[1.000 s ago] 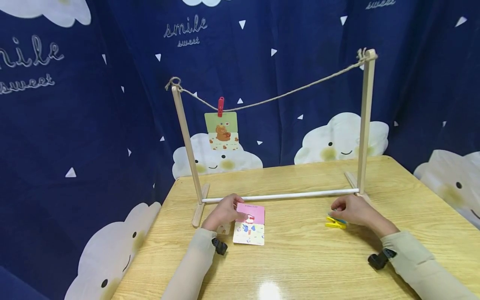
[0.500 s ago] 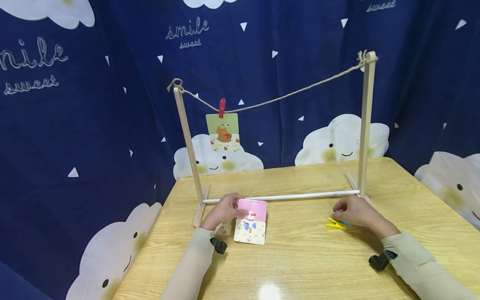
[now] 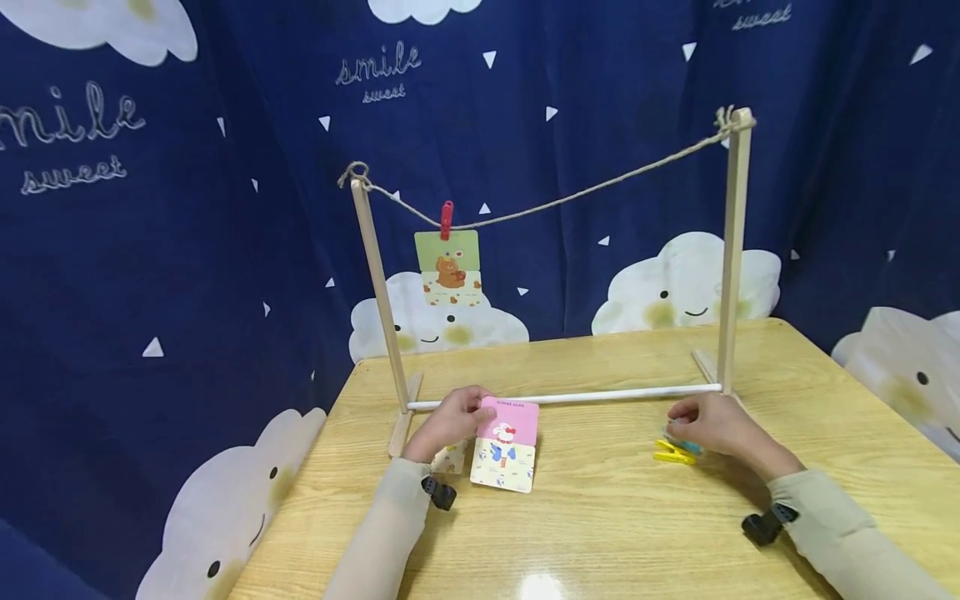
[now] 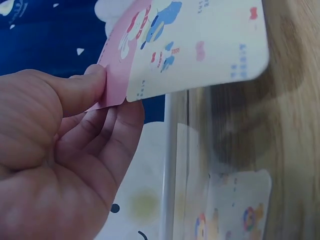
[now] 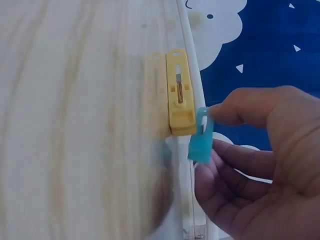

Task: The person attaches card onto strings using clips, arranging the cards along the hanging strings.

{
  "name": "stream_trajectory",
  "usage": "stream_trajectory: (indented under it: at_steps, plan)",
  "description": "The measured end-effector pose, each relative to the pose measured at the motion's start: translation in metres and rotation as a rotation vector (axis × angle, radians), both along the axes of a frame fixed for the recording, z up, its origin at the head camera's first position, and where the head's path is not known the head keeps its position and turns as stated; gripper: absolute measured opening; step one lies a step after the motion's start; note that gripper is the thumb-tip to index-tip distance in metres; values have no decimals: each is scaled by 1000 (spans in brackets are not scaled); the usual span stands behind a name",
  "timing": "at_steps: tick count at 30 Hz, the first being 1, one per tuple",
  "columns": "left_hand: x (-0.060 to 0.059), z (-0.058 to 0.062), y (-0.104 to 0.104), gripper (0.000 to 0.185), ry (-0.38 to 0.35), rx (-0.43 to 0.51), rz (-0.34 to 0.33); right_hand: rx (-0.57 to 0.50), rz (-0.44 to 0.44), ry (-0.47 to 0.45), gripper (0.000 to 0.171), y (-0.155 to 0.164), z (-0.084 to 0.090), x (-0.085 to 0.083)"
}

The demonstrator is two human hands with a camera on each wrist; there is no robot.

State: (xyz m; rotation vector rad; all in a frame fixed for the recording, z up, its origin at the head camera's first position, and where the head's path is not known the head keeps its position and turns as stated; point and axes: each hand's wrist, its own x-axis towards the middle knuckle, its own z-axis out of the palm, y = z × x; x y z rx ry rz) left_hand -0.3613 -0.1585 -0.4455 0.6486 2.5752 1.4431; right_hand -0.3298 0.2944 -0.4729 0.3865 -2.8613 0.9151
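My left hand [image 3: 450, 425] pinches the left edge of a pink and cream card [image 3: 504, 462] between thumb and fingers. The card, printed with a white cartoon figure, is held tilted above the table in the left wrist view. Another cream card [image 4: 240, 205] lies on the table below, partly hidden by my left hand in the head view. On the right, my right hand [image 3: 712, 421] pinches a turquoise clothespin [image 5: 201, 142] at one end. Beside that lies a yellow clothespin [image 5: 180, 100], close to but not in the fingers.
A wooden frame [image 3: 735, 250] with a white crossbar [image 3: 600, 396] stands behind both hands. Its sagging rope [image 3: 555, 202] carries a green card [image 3: 450, 267] under a red clothespin [image 3: 447, 221]. Blue curtain [image 3: 247, 208] hangs behind the table [image 3: 600, 517].
My left hand has lifted the pink card slightly, and its thumb now sits nearer the card's upper left edge. The right hand stays almost in place. The head view has shifted a little.
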Motion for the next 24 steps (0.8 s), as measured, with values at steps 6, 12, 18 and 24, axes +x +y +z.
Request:
stream_trajectory:
  at_steps: [6, 12, 18, 24]
  plan:
    - [1, 3, 4, 15, 37, 33, 7, -23, -37, 10, 33, 1, 6, 3]
    - [3, 9, 6, 13, 57, 51, 24, -41, -33, 18, 32, 1, 11, 4]
    - [3, 12, 9, 11, 75, 54, 32, -52, -57, 12, 30, 2, 14, 4]
    - [6, 16, 11, 13, 97, 70, 37, -61, -80, 25, 37, 1, 13, 5]
